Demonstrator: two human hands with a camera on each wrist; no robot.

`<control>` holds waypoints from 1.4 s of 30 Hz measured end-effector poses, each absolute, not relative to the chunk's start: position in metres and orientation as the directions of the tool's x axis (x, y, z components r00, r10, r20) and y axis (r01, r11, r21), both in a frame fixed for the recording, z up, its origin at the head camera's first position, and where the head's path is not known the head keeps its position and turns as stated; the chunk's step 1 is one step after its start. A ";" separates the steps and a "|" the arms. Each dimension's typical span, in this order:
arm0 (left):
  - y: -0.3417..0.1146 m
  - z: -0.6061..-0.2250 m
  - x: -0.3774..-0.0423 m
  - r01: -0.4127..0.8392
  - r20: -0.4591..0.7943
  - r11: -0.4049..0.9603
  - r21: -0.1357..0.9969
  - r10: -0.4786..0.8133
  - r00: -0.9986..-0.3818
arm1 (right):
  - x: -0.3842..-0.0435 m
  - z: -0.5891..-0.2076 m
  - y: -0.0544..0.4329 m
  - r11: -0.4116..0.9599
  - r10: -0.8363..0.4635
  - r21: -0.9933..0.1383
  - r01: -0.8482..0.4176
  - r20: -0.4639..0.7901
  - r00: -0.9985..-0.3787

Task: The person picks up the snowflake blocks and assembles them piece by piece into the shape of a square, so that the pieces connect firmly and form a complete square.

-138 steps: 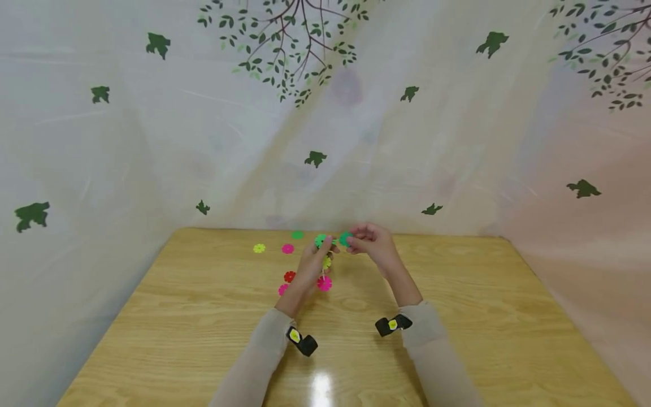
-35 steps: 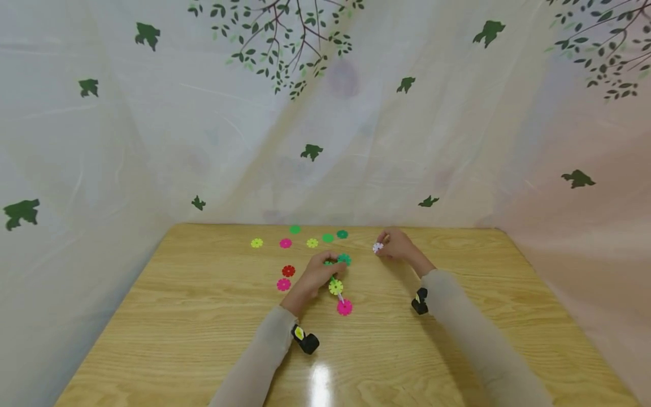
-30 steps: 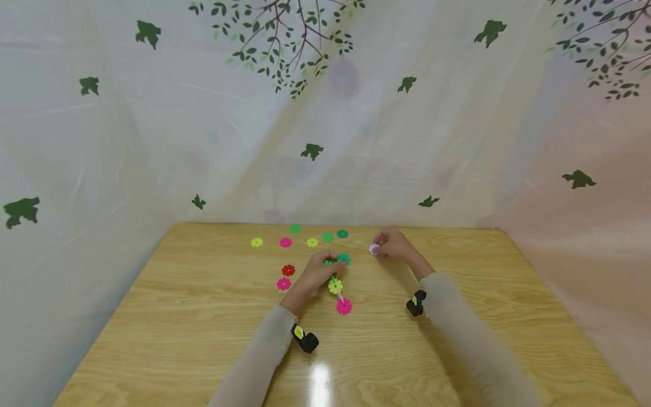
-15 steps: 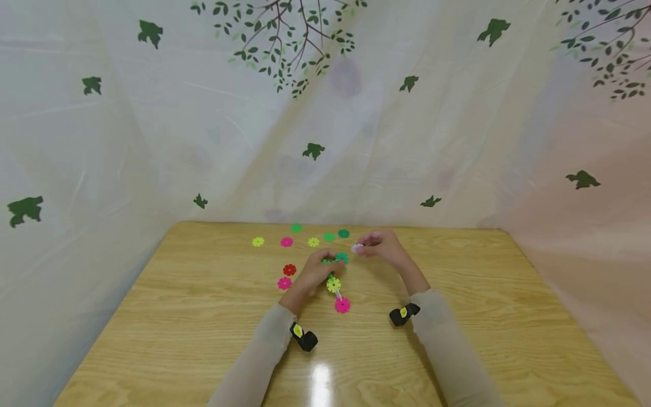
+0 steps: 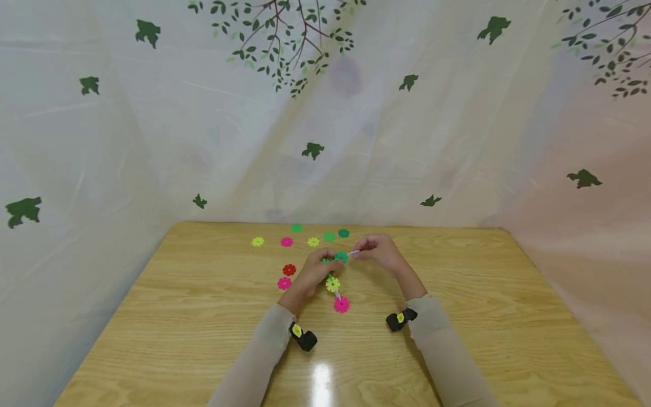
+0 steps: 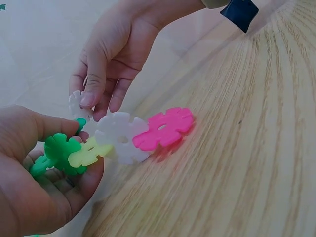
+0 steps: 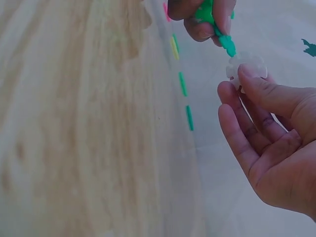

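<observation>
My left hand (image 5: pixel 315 272) grips a chain of slotted plastic flower discs by its green discs (image 6: pixel 64 154). From there the chain runs through a yellow disc (image 6: pixel 90 152) and a white disc (image 6: pixel 122 138) to a pink disc (image 6: pixel 165 129) at the end. A teal disc (image 5: pixel 341 258) sticks out past the left fingertips. Between thumb and fingers, my right hand (image 5: pixel 381 252) pinches another white flower disc (image 7: pixel 254 66), edge-on in the head view, right at the teal disc's rim. Part of the green discs is hidden by the left fingers.
Loose flower discs lie on the wooden table (image 5: pixel 203 333): a red one (image 5: pixel 289 269) and a pink one (image 5: pixel 284 283) left of the left hand, several more along the back edge, including a yellow one (image 5: pixel 257 241). A printed cloth (image 5: pixel 244 141) hangs behind.
Earlier the right hand held a teal disc by the chain; later it held the white disc off to the right. It has since moved left to the teal disc. The left hand has stayed nearly still lately.
</observation>
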State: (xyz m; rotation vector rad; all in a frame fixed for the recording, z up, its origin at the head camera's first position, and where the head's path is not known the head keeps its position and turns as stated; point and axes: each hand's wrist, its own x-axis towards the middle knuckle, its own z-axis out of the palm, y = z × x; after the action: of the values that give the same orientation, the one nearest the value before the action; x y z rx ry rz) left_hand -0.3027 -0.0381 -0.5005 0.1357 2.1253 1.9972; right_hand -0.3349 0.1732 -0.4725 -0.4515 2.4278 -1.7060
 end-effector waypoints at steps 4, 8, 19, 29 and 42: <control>-0.037 -0.500 -0.302 -0.083 -0.092 0.050 0.995 0.226 -0.970 | -0.333 -0.467 0.172 0.322 -0.313 -0.930 -0.176 0.071 -0.947; -0.037 -0.499 -0.302 -0.079 -0.084 0.033 0.996 0.234 -0.969 | -0.329 -0.460 0.170 0.342 -0.311 -0.915 -0.215 0.106 -0.944; -0.035 -0.500 -0.301 -0.040 -0.048 0.035 0.999 0.262 -0.964 | -0.326 -0.458 0.167 0.347 -0.332 -0.896 -0.276 0.158 -0.930; -0.034 -0.501 -0.298 -0.012 -0.019 0.026 1.000 0.262 -0.965 | -0.325 -0.464 0.164 0.363 -0.331 -0.890 -0.277 0.155 -0.931; -0.033 -0.496 -0.298 -0.065 -0.063 0.002 0.998 0.237 -0.969 | -0.327 -0.467 0.159 0.323 -0.326 -0.908 -0.267 0.158 -0.932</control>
State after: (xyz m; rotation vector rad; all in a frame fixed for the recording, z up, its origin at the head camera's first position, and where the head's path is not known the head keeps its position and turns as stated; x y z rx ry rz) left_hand -0.2977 -0.0334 -0.4964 0.1816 2.0595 2.0710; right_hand -0.3267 0.1591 -0.4670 -0.5638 2.5106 -1.7067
